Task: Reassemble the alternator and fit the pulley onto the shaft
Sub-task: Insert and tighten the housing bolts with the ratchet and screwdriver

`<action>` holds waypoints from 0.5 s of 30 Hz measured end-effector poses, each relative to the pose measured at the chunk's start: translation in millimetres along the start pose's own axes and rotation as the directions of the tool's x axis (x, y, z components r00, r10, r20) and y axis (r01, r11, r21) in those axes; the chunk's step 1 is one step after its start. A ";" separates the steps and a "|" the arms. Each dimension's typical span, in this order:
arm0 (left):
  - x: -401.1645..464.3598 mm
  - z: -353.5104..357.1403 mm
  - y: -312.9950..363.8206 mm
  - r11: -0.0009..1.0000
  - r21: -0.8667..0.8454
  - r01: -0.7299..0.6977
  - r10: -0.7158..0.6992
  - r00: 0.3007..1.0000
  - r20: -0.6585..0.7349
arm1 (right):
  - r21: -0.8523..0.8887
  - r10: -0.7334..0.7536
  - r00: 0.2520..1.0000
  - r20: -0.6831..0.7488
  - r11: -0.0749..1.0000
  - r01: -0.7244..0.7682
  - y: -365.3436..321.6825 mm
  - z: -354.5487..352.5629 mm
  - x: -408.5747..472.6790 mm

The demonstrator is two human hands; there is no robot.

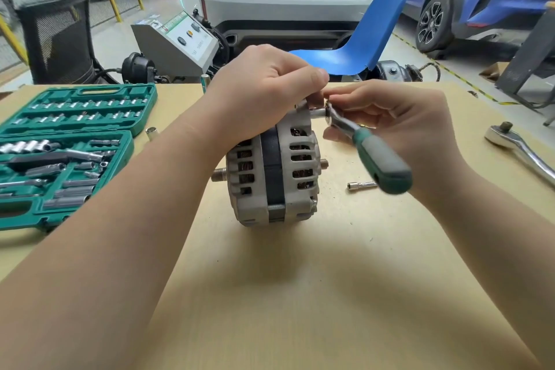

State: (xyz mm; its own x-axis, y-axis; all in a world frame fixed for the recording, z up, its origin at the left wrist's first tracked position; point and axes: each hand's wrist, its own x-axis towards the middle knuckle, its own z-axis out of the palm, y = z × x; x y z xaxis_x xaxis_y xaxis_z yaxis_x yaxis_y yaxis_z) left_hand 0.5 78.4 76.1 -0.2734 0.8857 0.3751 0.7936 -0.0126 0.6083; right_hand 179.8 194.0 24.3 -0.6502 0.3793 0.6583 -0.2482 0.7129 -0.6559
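On a table (300,294), the left hand (264,90) grips the top of an upright alternator (271,171) while the right hand (399,117) holds a ratchet (360,141) on a housing bolt; halves joined, shaft (218,175) bare, pulley unseen.

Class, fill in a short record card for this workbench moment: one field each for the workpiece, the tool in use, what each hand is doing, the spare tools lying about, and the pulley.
workpiece: alternator standing on edge on the table
tool in use: small ratchet, socket at the housing's top edge
left hand: grips the alternator's top
right hand: holds the ratchet near its head
spare tools: green socket set open at left, large ratchet at right, extension bar beside the alternator
pulley: none visible; shaft bare
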 end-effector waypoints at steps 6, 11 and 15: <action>1.2 1.4 -1.1 0.999 -0.034 -0.020 0.019 0.999 -0.030 | -0.019 0.084 0.995 -0.063 0.996 -0.085 -5.0 0.3 5.5; 4.0 1.1 -4.5 0.996 -0.084 -0.021 0.019 1.000 -0.025 | 0.070 0.179 0.984 -0.025 0.982 -0.176 -2.8 -2.6 14.8; 5.3 1.8 -3.7 0.996 -0.083 -0.013 0.010 0.999 -0.032 | 0.162 0.271 0.961 0.050 0.948 -0.275 -6.6 -7.7 24.1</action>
State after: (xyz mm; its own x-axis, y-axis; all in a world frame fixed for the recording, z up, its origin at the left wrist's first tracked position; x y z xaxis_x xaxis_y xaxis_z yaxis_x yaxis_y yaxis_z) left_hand -2.9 84.0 74.6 -0.2825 0.8702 0.4037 0.7492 -0.0626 0.6594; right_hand 171.3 203.0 47.3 -0.7284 0.5278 0.4369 -0.1726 0.4757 -0.8625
